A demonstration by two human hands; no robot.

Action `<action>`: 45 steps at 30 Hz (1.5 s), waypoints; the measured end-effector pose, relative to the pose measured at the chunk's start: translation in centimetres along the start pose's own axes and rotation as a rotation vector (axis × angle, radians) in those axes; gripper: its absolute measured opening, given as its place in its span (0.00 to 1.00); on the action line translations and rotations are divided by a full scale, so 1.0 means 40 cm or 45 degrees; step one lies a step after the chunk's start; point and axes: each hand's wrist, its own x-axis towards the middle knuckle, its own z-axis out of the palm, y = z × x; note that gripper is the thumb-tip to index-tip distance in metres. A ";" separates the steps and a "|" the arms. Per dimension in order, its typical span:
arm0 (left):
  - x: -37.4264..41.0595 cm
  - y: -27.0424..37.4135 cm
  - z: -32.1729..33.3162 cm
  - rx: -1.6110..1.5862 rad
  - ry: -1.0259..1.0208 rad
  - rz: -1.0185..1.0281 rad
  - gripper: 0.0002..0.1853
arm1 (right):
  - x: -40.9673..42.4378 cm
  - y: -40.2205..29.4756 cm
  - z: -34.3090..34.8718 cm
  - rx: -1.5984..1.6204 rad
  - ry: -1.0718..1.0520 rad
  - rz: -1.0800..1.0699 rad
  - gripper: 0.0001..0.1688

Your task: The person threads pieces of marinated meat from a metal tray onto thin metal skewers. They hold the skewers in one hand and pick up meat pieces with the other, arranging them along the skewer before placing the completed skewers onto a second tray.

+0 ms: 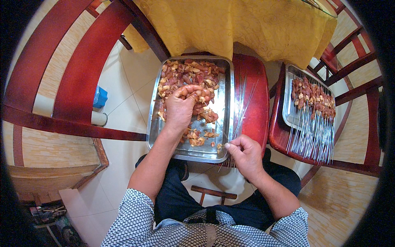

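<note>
A metal tray [226,92] of raw meat pieces [185,72] rests on a red wooden chair seat before me. Over its middle, my left hand [182,103] has its fingers closed on a piece of meat at the upper end of a thin metal skewer [221,128]. The skewer's lower end is pinched between thumb and fingers of my right hand [242,148], at the tray's lower right corner. Beside the tray lie loose metal skewers [242,105]. Smaller meat bits [196,139] are scattered in the tray's lower part. How much meat is on the held skewer is partly hidden by my left fingers.
To the right, a second metal tray [288,114] on another red chair [277,136] holds many loaded meat skewers [313,98], their bare ends over its near edge. A yellow tablecloth [240,27] hangs beyond the trays. A red chair back [83,61] and a blue object [100,97] are at left.
</note>
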 end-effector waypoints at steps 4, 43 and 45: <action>0.008 -0.016 -0.007 0.004 -0.041 0.049 0.05 | -0.002 0.011 0.010 0.159 0.012 0.032 0.06; -0.006 -0.025 0.013 -0.192 -0.081 -0.010 0.05 | 0.001 -0.002 0.009 0.095 0.064 0.010 0.07; -0.006 -0.026 0.010 -0.207 -0.101 -0.014 0.06 | 0.000 -0.005 0.011 0.102 0.069 0.011 0.06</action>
